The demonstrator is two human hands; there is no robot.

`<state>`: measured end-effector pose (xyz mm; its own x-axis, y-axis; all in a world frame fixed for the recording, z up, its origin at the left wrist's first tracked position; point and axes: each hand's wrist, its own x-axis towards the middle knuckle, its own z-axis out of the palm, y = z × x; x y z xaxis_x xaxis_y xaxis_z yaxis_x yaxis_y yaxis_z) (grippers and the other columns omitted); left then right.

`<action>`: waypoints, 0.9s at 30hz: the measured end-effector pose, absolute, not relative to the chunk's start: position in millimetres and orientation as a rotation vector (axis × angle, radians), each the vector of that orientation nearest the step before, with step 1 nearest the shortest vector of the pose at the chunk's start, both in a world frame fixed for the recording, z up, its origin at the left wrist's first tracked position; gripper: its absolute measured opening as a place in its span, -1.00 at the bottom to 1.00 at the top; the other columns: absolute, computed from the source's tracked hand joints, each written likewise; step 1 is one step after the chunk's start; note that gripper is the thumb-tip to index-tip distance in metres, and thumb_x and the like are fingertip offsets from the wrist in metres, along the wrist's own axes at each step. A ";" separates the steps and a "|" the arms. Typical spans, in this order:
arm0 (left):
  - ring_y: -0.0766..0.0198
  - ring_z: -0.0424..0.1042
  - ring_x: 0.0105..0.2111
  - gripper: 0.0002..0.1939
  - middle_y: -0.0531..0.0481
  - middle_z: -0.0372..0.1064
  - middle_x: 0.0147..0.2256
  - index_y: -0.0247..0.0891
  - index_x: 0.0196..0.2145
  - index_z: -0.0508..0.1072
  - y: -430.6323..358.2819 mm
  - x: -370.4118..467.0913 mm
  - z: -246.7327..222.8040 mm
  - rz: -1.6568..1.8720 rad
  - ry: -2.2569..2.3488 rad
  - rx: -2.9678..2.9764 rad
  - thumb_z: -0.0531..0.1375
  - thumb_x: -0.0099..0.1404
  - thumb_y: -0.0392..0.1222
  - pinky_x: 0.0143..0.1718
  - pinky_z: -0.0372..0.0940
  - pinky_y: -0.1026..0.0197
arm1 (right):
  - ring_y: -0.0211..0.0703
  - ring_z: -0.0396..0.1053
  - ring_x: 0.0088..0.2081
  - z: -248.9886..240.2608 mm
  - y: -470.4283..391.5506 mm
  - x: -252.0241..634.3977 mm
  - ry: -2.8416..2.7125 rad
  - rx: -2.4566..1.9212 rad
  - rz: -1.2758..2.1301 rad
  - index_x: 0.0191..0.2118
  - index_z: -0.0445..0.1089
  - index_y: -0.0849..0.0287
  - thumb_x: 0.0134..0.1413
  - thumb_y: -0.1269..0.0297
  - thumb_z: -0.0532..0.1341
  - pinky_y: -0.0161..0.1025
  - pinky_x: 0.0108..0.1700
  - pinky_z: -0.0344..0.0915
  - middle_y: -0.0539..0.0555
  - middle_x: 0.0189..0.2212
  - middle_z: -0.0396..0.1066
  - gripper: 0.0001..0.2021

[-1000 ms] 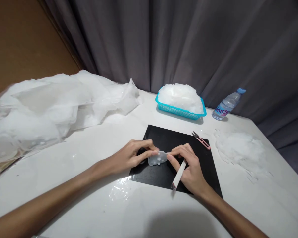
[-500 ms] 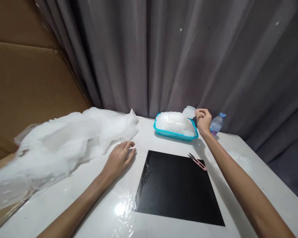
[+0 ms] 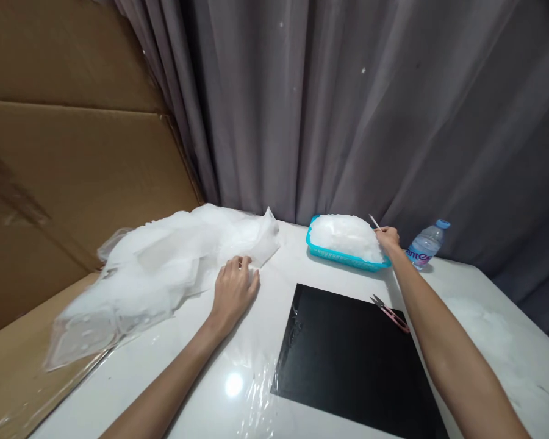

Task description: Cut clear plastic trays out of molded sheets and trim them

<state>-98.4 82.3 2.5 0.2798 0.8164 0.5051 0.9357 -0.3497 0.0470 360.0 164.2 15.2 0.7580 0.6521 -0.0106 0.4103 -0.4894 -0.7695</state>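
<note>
While pinching white stick [image 3: 374, 221] in right hand [image 3: 388, 238] beside white pieces [image 3: 345, 235] heaped in blue basket [image 3: 341, 256], rested left hand [image 3: 233, 290] loosely spread by white sheets [image 3: 165, 256]; probably needed light touch, avoiding spills.

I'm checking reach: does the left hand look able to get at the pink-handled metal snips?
Probably yes: nothing stands between the left hand and the pink-handled metal snips, though the right forearm is near.

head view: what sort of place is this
Probably a small handwork station: a black rectangular mat, pink-handled metal snips and a turquoise plastic basket heaped with white pieces share a white tabletop.
</note>
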 end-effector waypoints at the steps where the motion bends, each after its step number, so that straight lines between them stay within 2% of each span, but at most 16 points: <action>1: -0.20 0.42 -0.04 -0.73 -0.34 0.44 -0.10 -0.35 -0.04 0.42 83.1 -98.6 0.5 -0.647 -1.624 -2.277 0.03 0.46 -0.17 0.01 0.30 -0.10 | -0.01 0.48 0.04 14.6 163.4 360.9 -0.800 -2.162 0.376 0.17 0.40 0.16 0.37 0.16 0.26 0.04 0.05 0.49 0.18 0.14 0.42 -0.65; 6: -0.23 0.45 -0.07 -0.66 -0.38 0.50 -0.12 -0.45 0.00 0.43 87.2 -99.4 -6.3 -0.604 -1.661 -2.236 0.07 0.43 -0.14 0.01 0.29 -0.12 | 0.00 0.48 0.04 20.9 154.7 361.1 -0.865 -2.143 0.269 0.17 0.40 0.16 0.37 0.16 0.27 0.03 0.05 0.49 0.18 0.13 0.42 -0.66; 12: -0.18 0.44 -0.07 -0.70 -0.32 0.48 -0.14 -0.37 -0.07 0.47 84.8 -99.3 0.8 -0.635 -1.604 -2.238 0.09 0.45 -0.11 0.01 0.27 -0.08 | 0.04 0.46 0.06 30.1 113.7 346.8 -0.960 -2.052 0.059 0.13 0.42 0.21 0.39 0.15 0.23 0.07 0.08 0.45 0.21 0.11 0.43 -0.67; 14: -0.19 0.40 -0.01 -0.69 -0.36 0.45 -0.05 -0.38 -0.02 0.45 86.3 -103.5 9.8 -0.679 -1.608 -2.201 0.05 0.47 -0.12 0.06 0.25 -0.09 | 0.12 0.41 0.08 24.1 85.4 333.9 -1.040 -1.988 0.003 0.01 0.46 0.26 0.45 0.15 0.08 0.08 0.12 0.35 0.29 0.02 0.44 -0.68; 18: -0.26 0.24 0.19 -0.58 -0.47 0.27 0.19 -0.46 0.17 0.34 106.2 -127.0 36.9 -0.805 -1.684 -2.047 0.01 0.50 -0.13 0.18 0.15 -0.15 | 0.13 0.39 -0.02 -1.4 15.7 291.4 -1.254 -1.847 -0.058 -0.10 0.44 0.18 0.45 0.06 -0.06 0.01 0.01 0.29 0.23 -0.10 0.44 -0.60; 21: -0.33 -0.03 0.38 -0.35 -0.53 0.01 0.38 -0.51 0.33 0.15 133.0 -154.2 56.7 -0.832 -1.742 -1.897 0.12 0.46 0.00 0.29 0.01 -0.22 | 0.10 0.40 -0.09 -19.1 -28.8 255.3 -1.476 -1.734 -0.036 -0.19 0.42 0.11 0.42 0.02 -0.02 -0.05 -0.05 0.28 0.16 -0.18 0.46 -0.64; 22: -0.36 0.00 0.36 -0.28 -0.56 0.02 0.37 -0.54 0.34 0.13 141.2 -162.9 61.7 -0.716 -1.740 -1.976 0.14 0.45 0.06 0.27 0.03 -0.25 | 0.08 0.40 -0.11 -23.0 -40.0 245.1 -1.550 -1.695 -0.023 -0.22 0.42 0.09 0.41 0.01 0.02 -0.06 -0.05 0.28 0.14 -0.20 0.47 -0.66; 23: -0.36 0.12 0.30 -0.29 -0.54 0.15 0.31 -0.51 0.30 0.21 147.9 -170.5 65.6 -0.640 -1.725 -2.049 0.18 0.43 0.11 0.23 0.09 -0.24 | 0.07 0.40 -0.12 -25.9 -49.1 236.4 -1.615 -1.658 -0.019 -0.22 0.42 0.08 0.42 0.02 0.04 -0.08 -0.05 0.28 0.12 -0.21 0.47 -0.68; 25: -0.33 0.25 0.20 -0.42 -0.44 0.34 0.19 -0.41 0.17 0.40 154.9 -181.3 69.3 -0.540 -1.689 -2.123 0.22 0.40 0.11 0.18 0.14 -0.23 | 0.05 0.39 -0.15 -29.6 -61.9 224.7 -1.737 -1.592 -0.059 -0.21 0.41 0.08 0.46 0.09 0.03 -0.08 -0.07 0.26 0.11 -0.23 0.47 -0.70; 27: -0.30 0.29 0.17 -0.63 -0.38 0.40 0.14 -0.34 0.04 0.50 153.6 -185.7 68.3 -0.477 -1.642 -2.148 0.19 0.44 -0.03 0.16 0.16 -0.20 | 0.03 0.39 -0.16 -32.4 -68.4 220.0 -1.816 -1.544 -0.127 -0.20 0.39 0.09 0.51 0.15 0.00 -0.09 -0.08 0.25 0.11 -0.24 0.46 -0.71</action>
<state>-185.7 153.6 68.3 0.2545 0.8324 0.4923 0.9666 -0.2349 -0.1026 220.0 -68.4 -32.4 -0.0054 0.8142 0.5806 0.8870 0.2720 -0.3732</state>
